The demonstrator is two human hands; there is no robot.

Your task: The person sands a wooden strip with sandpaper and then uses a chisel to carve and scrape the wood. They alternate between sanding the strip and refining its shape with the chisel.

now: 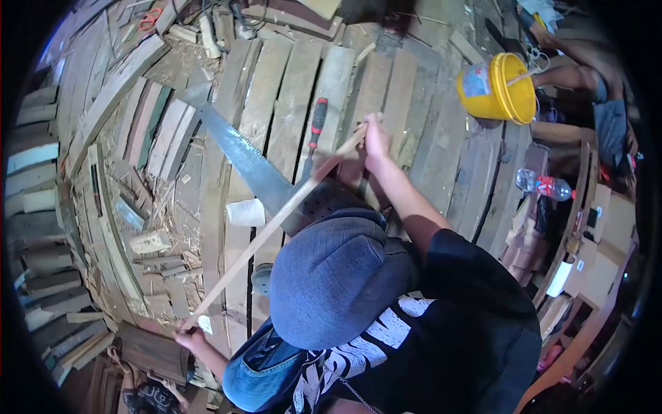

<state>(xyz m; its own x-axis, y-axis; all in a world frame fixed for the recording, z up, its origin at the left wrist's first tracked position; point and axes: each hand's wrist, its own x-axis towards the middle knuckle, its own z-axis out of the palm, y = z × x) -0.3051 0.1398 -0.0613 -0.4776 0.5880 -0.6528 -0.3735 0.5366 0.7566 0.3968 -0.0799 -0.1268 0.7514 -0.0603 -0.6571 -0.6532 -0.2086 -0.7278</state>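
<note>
A long, thin wooden strip [256, 243] runs diagonally in front of my body. My right hand [376, 143] is closed around its upper end. At the lower left, my left hand [192, 338] pinches the other end. Under the strip lies a handsaw [252, 162], its toothed blade pointing to the upper left and its rear part partly hidden by my knee [324, 279]. A tool with a red and black handle [318, 119] rests on the planks just beyond the strip. A pale block or piece of paper [246, 212] is beside the saw blade.
Wooden planks [296, 90] form the surface. Boards [141, 124] and wood shavings lie left. A yellow bucket [483, 90], a plastic bottle [545, 184] and another person's leg [569, 79] are right. A person [153, 395] is at the lower left, near stacked wood.
</note>
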